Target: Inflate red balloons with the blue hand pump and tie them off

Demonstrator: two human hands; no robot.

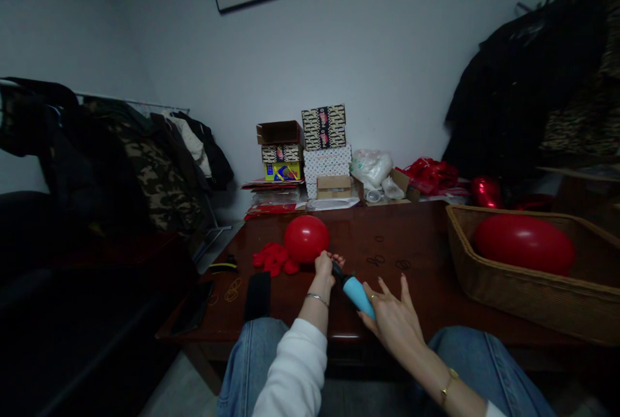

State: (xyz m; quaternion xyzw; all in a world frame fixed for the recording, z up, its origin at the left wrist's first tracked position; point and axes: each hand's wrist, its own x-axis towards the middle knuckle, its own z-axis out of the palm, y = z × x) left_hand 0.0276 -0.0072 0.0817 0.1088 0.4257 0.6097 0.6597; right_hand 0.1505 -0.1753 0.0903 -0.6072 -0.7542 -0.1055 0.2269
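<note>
A round, inflated red balloon (pixel 306 239) rests over the table, its neck hidden by my left hand (pixel 328 265). That hand is closed around the neck where it meets the black nozzle of a light-blue balloon pump (pixel 358 295). My right hand (pixel 396 319) grips the pump's near end between thumb and index finger, with its other fingers stretched out. Left of the balloon lies a pile of flat red balloons (pixel 274 258).
On the brown table (pixel 411 230) lie dark rubber bands (pixel 375 260), yellowish bands (pixel 233 290) and a black phone-like slab (pixel 257 295). A wicker basket (pixel 523 294) holding a large red balloon (pixel 526 243) stands right. Stacked boxes (pixel 327 168) line the back.
</note>
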